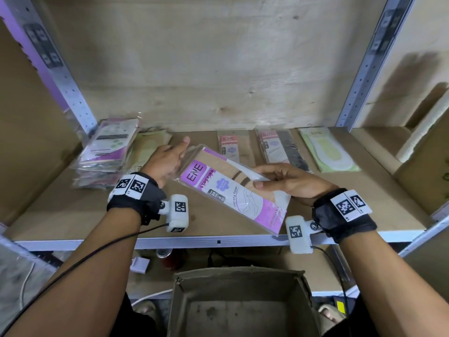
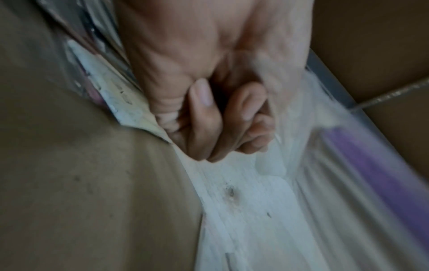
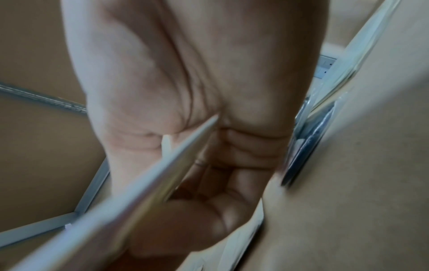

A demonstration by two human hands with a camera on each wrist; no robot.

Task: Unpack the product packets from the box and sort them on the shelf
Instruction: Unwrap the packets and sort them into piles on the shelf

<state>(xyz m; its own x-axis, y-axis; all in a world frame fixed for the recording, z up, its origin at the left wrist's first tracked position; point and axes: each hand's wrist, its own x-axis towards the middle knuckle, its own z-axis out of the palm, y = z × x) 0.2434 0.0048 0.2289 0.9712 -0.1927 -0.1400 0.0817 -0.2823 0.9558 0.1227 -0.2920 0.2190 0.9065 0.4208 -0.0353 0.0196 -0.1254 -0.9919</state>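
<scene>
A pink and purple ENE stocking packet (image 1: 233, 190) hangs tilted above the shelf board (image 1: 97, 215). My right hand (image 1: 279, 181) pinches its right edge between thumb and fingers; in the right wrist view the packet's edge (image 3: 139, 183) runs across the palm. My left hand (image 1: 167, 159) is at the packet's far left corner with the thumb raised. In the blurred left wrist view its fingers (image 2: 204, 119) are curled and the packet's plastic brushes the thumb side, so a grip is unclear. The open cardboard box (image 1: 240, 305) stands below the shelf and looks empty.
A tall stack of packets (image 1: 107, 154) and beige packets (image 1: 150, 144) lie at the shelf's left. Along the back lie a pink ENE packet (image 1: 230, 147), a dark packet (image 1: 281, 152) and a green packet (image 1: 328, 152). Cardboard boxes (image 1: 422, 152) flank the bay, with metal uprights (image 1: 359, 81).
</scene>
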